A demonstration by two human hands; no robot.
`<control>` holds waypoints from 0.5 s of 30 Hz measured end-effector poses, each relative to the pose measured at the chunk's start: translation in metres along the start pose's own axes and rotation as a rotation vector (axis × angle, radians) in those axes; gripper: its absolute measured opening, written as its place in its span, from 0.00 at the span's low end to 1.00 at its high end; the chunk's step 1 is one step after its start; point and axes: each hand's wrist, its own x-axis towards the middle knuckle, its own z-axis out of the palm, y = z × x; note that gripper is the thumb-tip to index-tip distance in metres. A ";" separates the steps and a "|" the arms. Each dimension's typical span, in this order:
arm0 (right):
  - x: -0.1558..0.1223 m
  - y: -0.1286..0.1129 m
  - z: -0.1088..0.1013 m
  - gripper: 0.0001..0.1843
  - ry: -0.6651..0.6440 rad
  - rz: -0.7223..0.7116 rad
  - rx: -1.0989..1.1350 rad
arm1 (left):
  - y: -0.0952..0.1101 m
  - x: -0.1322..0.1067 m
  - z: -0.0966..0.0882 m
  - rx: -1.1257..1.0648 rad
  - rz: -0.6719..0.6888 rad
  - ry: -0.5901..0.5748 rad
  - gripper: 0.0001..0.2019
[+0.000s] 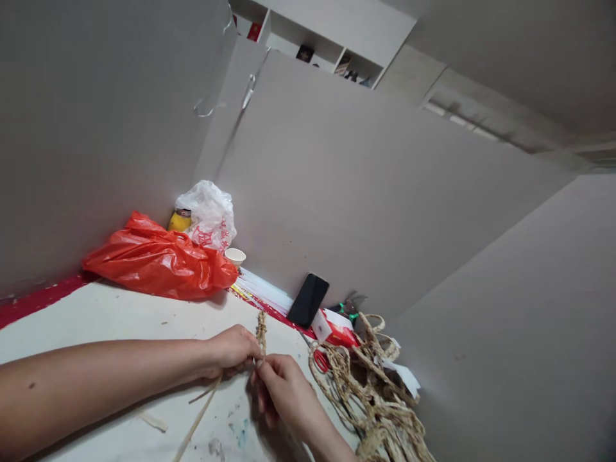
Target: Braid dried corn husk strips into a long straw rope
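Observation:
A short braided straw piece (261,328) stands up between my hands over the white tabletop. My left hand (234,350) pinches it from the left, with the fingers curled. From the other side my right hand (283,385) closes on its lower end, thumb and forefinger meeting close to the left fingertips. The part inside the fingers is hidden. A long pale straw strip (199,417) runs from under my left hand toward the near edge of the view. Smaller straw scraps (154,421) lie on the table by my left forearm.
Coiled braided straw rope (370,391) heaps up at the right, beside red-handled scissors (321,359). A phone (308,300) leans by a red box (341,333) and green-handled pliers (351,307). A red plastic bag (161,260), white bag (209,212) and cup (235,256) stand along the wall.

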 end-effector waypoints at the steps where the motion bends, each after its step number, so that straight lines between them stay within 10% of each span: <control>1: 0.000 0.001 0.003 0.17 0.022 0.006 -0.039 | 0.002 -0.002 0.000 -0.025 -0.012 0.000 0.08; 7: -0.015 -0.002 0.006 0.16 0.154 -0.216 -0.353 | 0.006 -0.004 0.001 -0.055 -0.017 -0.062 0.10; 12: -0.039 -0.020 -0.018 0.17 -0.180 -0.239 -0.261 | 0.008 -0.003 -0.003 -0.077 0.010 -0.108 0.07; 15: -0.031 -0.022 -0.041 0.22 0.071 -0.224 -0.107 | 0.009 -0.002 -0.006 -0.114 0.006 -0.128 0.09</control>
